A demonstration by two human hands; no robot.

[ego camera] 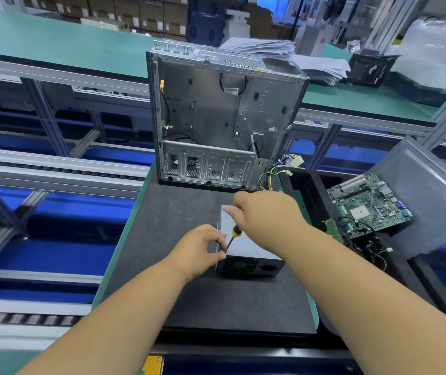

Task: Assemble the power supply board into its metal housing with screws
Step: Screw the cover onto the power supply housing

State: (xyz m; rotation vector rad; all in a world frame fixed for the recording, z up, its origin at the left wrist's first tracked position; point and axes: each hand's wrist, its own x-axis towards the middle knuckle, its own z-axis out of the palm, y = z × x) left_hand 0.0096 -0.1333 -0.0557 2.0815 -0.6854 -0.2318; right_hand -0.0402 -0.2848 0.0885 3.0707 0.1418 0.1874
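Two hands meet over the PSU [246, 247], a closed metal box lying on the dark mat [189, 299] at centre frame, its fan grille facing the viewer. The right hand [265, 220] grips the yellow-and-black handle of a screwdriver [233, 235], whose shaft slants down-left to the box's upper left edge. The left hand [202, 249] has its fingers curled at that same corner, fingertips pinching round the driver's tip, seemingly steadying it or a screw; no screw can be made out. By its sheet-steel shell, the box is probably rigid and fairly heavy, so it should stay put under driver pressure, though its smooth top looks slippery and its edges may be sharp. The flat side walls look like the best place to hold it, away from the grille and from the cable bundle [278, 171] trailing above and to its right. An open chassis [216, 117] stands upright just beyond the mat, upper centre of the frame. A green motherboard [370, 201] rests on a tray [438, 193] at right, well apart from the hands.
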